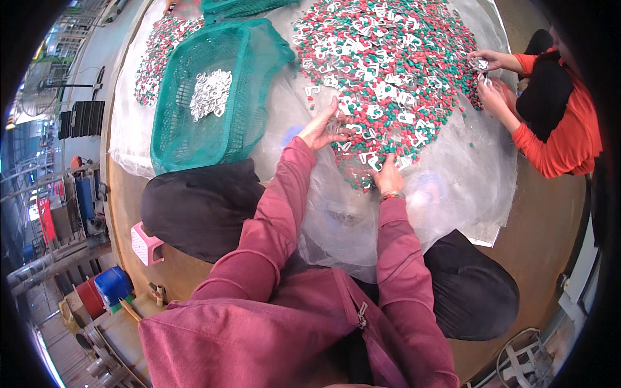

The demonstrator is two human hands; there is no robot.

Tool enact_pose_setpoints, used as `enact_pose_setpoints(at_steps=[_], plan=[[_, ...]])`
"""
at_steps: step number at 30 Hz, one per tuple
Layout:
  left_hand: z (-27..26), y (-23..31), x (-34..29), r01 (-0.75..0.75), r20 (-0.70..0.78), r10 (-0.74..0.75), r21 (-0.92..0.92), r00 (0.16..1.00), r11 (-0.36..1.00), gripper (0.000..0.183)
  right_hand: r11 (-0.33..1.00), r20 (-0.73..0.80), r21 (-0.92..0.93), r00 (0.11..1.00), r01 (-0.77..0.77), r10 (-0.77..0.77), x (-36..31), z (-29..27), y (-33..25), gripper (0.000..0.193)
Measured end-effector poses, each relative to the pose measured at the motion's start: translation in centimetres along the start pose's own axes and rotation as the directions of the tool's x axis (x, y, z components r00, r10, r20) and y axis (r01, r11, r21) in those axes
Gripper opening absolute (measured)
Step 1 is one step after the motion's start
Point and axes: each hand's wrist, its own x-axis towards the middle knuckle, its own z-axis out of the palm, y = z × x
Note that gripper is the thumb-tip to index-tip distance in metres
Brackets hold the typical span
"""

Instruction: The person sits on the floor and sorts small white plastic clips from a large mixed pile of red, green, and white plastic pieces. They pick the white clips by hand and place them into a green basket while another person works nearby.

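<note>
In front of me lies a broad pile of small red and green pieces (453, 61) with many white, hook-shaped clips (391, 94) strewn over it. My left hand (319, 129) is at the pile's near left edge, its fingers curled around a few silvery clips (334, 123). Lower and to the right, my right hand (389, 178) rests against the near edge with thumb and fingers apart. Beside its thumb is a white clip (373, 162), which I cannot see being gripped. A green mesh-lined basket (242, 97) stands left of the pile, with a heap of white clips (211, 95) inside.
A translucent sheet (336, 220) lies under the pile. At the right, a person in an orange sleeve (550, 152) holds clips with both hands (491, 81). A second green net (239, 6) and another pile (152, 58) lie farther back. A pink stool (147, 244) stands by my left knee.
</note>
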Motion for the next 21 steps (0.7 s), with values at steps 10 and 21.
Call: enact_pose_setpoints(at_steps=[10,21], plan=[[-0.3,-7.2,1.0,0.354,-0.281,0.52,0.934,0.807,-0.045,0.06,0.484,0.114,0.874,0.988,-0.048,-0.108,3.2,-2.1,0.8,0.038],[-0.4,0.6,1.9,-0.151,0.1,0.137,0.149,0.985,0.977,0.029,-0.097,-0.04,0.995,0.914,0.001,-0.403,3.2,-7.8,-1.4,0.04]])
